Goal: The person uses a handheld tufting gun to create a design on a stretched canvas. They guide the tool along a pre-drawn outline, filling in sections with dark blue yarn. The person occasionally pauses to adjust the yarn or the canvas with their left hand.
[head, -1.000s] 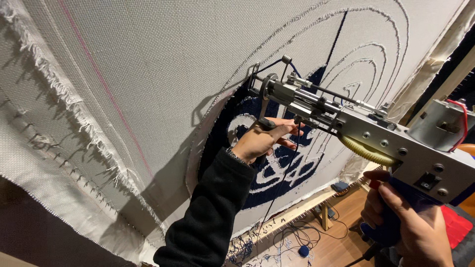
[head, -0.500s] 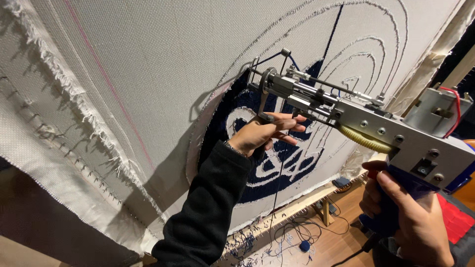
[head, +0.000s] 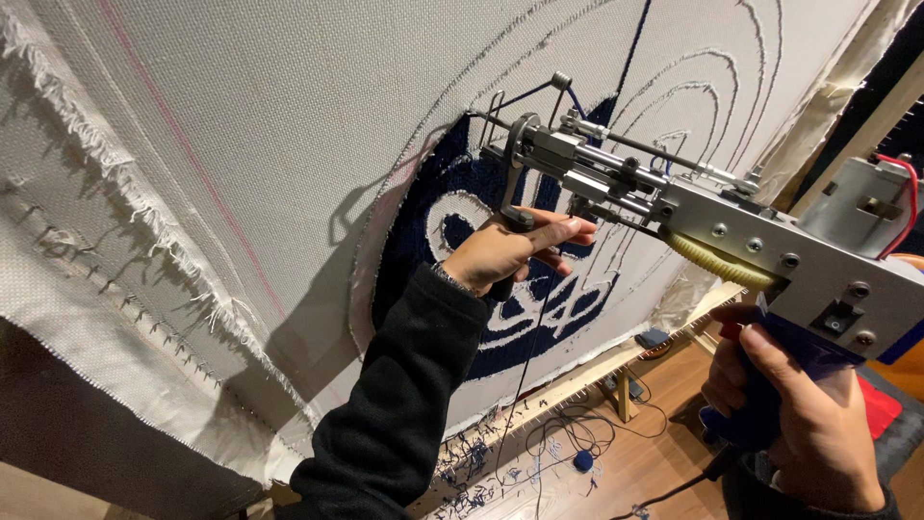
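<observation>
A metal tufting gun (head: 693,207) points its needle tip at a white cloth (head: 289,125) stretched on a wooden frame. My left hand (head: 515,252), in a black sleeve, grips the gun's black front handle just under the tip. My right hand (head: 804,414) holds the blue rear grip at the lower right. A dark blue tufted pattern (head: 462,207) fills part of the drawn oval lines behind the gun. A thin dark yarn (head: 525,385) hangs down from the gun.
The wooden frame rail (head: 577,380) runs along the cloth's lower edge, with yarn scraps (head: 472,462) under it. A black cable (head: 577,438) coils on the wooden floor. Frayed cloth edges (head: 125,193) hang at the left. A red object (head: 881,404) lies at the right.
The gun and both hands have shifted slightly up and left along the cloth. Both grips are unchanged.
</observation>
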